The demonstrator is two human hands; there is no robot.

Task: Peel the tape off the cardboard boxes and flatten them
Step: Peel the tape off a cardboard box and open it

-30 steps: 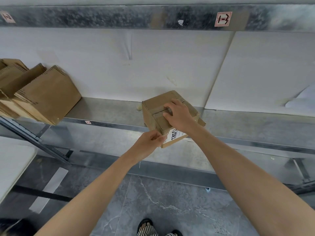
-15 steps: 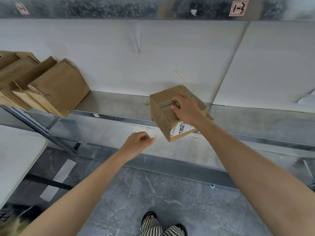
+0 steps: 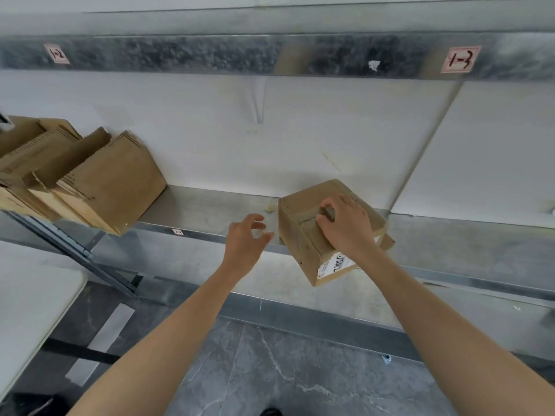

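A small brown cardboard box [image 3: 301,238] sits tilted on the front edge of the metal shelf [image 3: 204,210], with one corner and its white printed label [image 3: 335,263] hanging over the edge. My right hand [image 3: 345,228] lies on top of the box, fingers curled in at the taped seam, holding it. My left hand [image 3: 244,244] hovers just left of the box with fingers spread, touching nothing. Whether any tape is lifted is hidden under my right fingers.
Several flattened cardboard boxes [image 3: 99,187] lean together at the left end of the shelf. A small pale scrap [image 3: 269,208] lies on the shelf behind the box. A white tabletop [image 3: 30,283] stands at lower left, over grey floor.
My left hand let go of the box's lower corner, dropped away as a fist, then rose and opened beside the box. My right hand stayed on top.
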